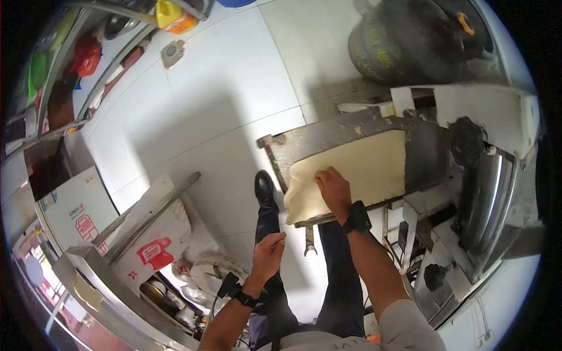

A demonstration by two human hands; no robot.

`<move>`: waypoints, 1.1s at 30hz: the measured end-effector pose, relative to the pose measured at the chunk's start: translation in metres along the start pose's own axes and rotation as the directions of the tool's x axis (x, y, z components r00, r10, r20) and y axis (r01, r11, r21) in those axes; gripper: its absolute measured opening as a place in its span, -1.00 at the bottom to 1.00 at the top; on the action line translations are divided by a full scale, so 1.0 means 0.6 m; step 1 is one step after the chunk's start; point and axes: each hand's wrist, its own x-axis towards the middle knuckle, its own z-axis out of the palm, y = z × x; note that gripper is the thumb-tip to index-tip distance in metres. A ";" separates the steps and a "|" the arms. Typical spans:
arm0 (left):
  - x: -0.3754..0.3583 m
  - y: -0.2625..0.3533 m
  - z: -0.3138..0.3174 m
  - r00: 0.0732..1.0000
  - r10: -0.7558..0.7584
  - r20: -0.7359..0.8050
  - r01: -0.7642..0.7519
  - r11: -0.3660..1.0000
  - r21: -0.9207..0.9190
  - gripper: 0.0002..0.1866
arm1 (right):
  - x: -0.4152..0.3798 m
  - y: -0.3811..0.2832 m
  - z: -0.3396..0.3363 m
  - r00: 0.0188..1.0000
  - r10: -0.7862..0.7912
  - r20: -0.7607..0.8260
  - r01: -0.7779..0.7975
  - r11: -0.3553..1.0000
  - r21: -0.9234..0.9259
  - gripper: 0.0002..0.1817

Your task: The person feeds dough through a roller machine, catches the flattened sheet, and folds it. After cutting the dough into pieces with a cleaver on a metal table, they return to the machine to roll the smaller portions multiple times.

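A pale, smooth sheet of dough (369, 167) lies on a worn metal feed tray (427, 155), its left edge wavy and hanging slightly over the tray's end. My right hand (333, 190) is over the middle of the sheet, fingers curled in, knuckles near or touching the surface; no fold of dough shows between them. Lower and to the left, my left hand (269, 255) hangs in the air in front of my leg, loosely closed, apart from the tray and the dough. I see nothing in it.
Right of the tray stands a machine with a shiny metal roller (483, 205) and a dark knob (466, 140). A dark gas cylinder (410, 44) lies behind. At left are a metal-edged counter (111, 298), a white box (79, 207) and shelving with a yellow bottle (174, 16).
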 end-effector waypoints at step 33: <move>-0.171 -0.348 -0.215 0.959 -0.226 -0.169 0.049 0.724 -0.688 -0.74 | 0.224 -0.220 -0.196 0.912 0.227 0.343 -0.223 -0.429 0.875 -0.81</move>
